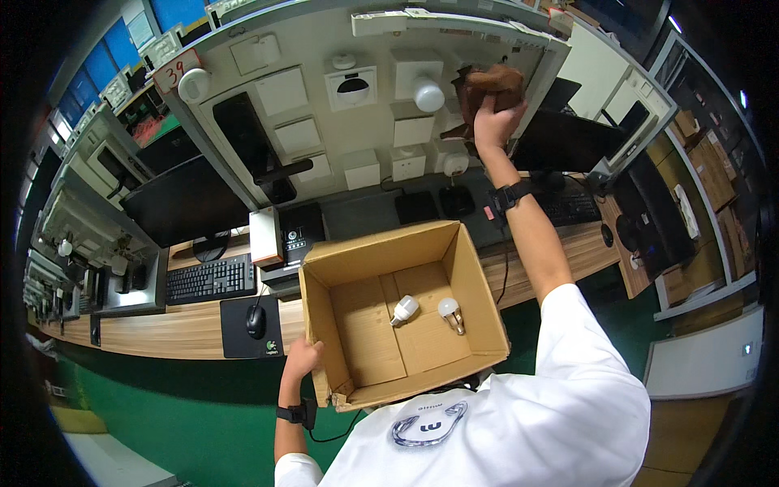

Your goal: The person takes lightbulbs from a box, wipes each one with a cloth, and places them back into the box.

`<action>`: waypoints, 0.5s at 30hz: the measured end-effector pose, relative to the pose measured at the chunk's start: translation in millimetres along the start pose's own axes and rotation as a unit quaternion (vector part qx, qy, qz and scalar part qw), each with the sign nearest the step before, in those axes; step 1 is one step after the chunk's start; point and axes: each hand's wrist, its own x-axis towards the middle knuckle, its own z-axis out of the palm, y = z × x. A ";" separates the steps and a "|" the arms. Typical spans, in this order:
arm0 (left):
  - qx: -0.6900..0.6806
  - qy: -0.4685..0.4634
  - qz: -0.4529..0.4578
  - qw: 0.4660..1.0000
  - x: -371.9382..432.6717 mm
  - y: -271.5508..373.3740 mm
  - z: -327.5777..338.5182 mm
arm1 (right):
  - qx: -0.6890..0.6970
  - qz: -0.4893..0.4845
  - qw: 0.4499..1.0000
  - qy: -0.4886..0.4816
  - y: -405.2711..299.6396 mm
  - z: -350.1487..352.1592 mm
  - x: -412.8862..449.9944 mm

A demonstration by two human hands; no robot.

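My left hand [303, 358] grips the left wall of an open cardboard box [359, 263], which rests between the desk edge and my body. Two light bulbs lie on the box's bottom: a white capsule-shaped bulb [406, 307] and a round-headed bulb [449, 307] with a bare metal base. Raised to the upper right, my right hand [498, 122] holds a crumpled brown cloth [494, 84] up at an upright panel [304, 55]. The cloth hides whatever is behind it. A white round-headed bulb or lamp [429, 96] sticks out of the panel just left of the cloth.
Several white boxes and switch plates [282, 90] are fixed on the panel. On the desk [176, 332] stand a monitor [182, 198], a keyboard [211, 279], a mouse [255, 319] and a white carton [265, 236]. Another monitor [566, 140] is right of the panel. A cable [506, 274] hangs near the box.
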 end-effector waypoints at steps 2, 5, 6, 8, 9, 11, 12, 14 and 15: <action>0.005 0.019 0.009 1.000 -1.6 -11.8 3.2 | 0.050 0.233 0.971 0.020 -36.0 1.8 -2.1; -0.024 0.037 -0.007 0.999 -3.1 5.5 -0.9 | 0.218 0.470 0.855 0.029 -31.9 -11.4 21.3; -0.059 0.042 -0.039 0.997 -4.7 20.6 -5.7 | 0.294 0.492 0.819 0.004 7.0 -13.7 30.0; -0.063 0.039 -0.034 0.997 -13.7 40.4 -15.0 | 0.264 0.464 0.846 -0.005 1.6 -19.5 13.9; -0.064 0.036 -0.029 0.997 -16.2 47.9 -18.7 | 0.012 0.368 0.930 -0.005 -13.4 -20.4 7.1; -0.073 0.035 -0.040 0.996 -17.2 42.5 -15.2 | -0.080 0.069 0.994 0.006 -45.5 -32.7 -19.8; -0.079 0.028 -0.048 0.995 -15.7 41.2 -15.7 | -0.049 -0.015 0.999 0.010 -52.1 -34.5 -25.5; -0.091 0.024 -0.050 0.994 -14.4 42.6 -15.6 | -0.015 -0.240 0.969 -0.052 -50.5 -29.2 -24.2; -0.106 0.017 -0.054 0.993 -14.0 43.7 -15.9 | 0.022 -0.293 0.950 -0.108 -55.2 -25.1 -22.3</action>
